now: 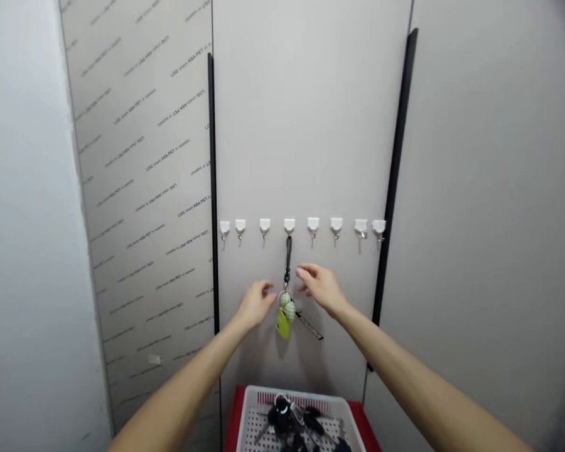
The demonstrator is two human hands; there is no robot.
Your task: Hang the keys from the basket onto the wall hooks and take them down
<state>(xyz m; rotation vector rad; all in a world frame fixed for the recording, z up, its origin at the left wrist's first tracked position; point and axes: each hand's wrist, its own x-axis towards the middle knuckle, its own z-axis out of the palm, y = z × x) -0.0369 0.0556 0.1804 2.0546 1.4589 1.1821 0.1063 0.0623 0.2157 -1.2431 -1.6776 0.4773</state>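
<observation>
A keychain with a black strap, pale green striped beads, a yellow-green tag and a black lettered ribbon hangs from a white hook on the cabinet panel. My left hand is just left of the beads, its fingers curved and apart. On the other side, my right hand is beside the lower end of the strap, fingers bent and spread. Neither hand appears to hold anything.
Several other white hooks, such as one, line the panel on both sides. Below stands a white plastic basket of dark keys and keychains on a red surface. Long black handles run down the panel's edges.
</observation>
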